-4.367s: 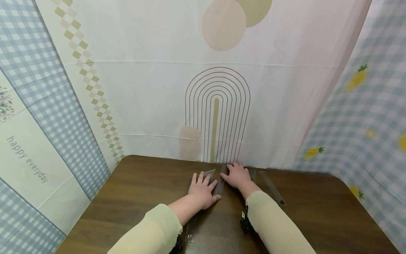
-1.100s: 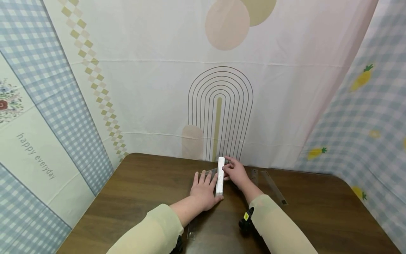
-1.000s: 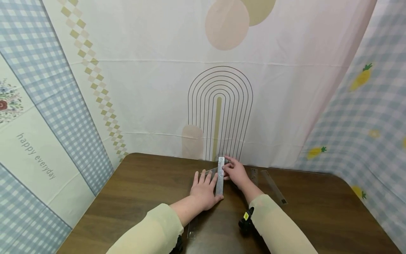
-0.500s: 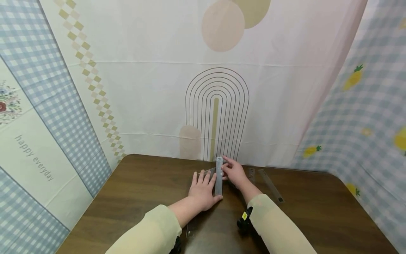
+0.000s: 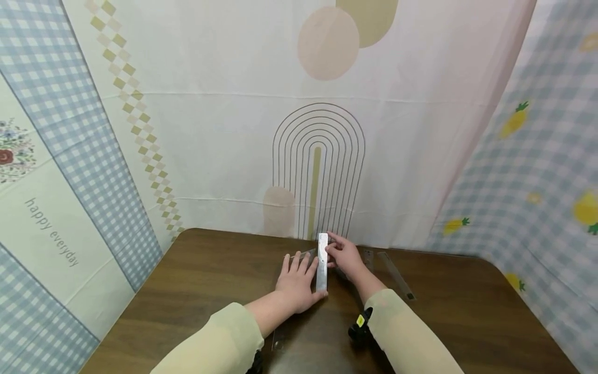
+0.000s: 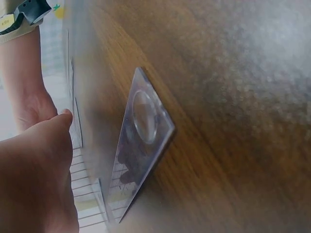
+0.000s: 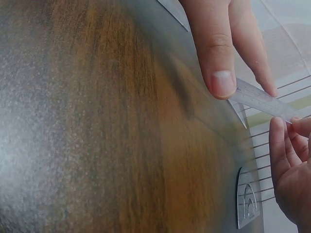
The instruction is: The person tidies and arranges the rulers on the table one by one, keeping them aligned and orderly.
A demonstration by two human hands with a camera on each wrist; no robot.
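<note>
In the head view, my right hand (image 5: 344, 258) pinches a clear ruler (image 5: 322, 262) by its right side near the far end. The ruler catches the light and looks tilted. My left hand (image 5: 296, 283) lies palm down with spread fingers, its index fingertip and thumb tip at the ruler's left edge and near end. In the right wrist view, the left thumb (image 7: 223, 85) is at one end of the ruler. A clear set square (image 6: 138, 145) with a round hole lies beneath my left arm, partly hidden in the head view.
Right of my right hand, a thin clear strip (image 5: 397, 275) lies slanted on the brown table (image 5: 224, 270). A small clear piece with a curved cutout, like a protractor (image 7: 249, 200), shows near the back edge. Patterned cloth (image 5: 224, 145) hangs behind.
Some seconds ago the ruler lay flat between my hands. My right hand has since taken hold of it and raised it. Lately only its shine shifts, from white to grey and back.
</note>
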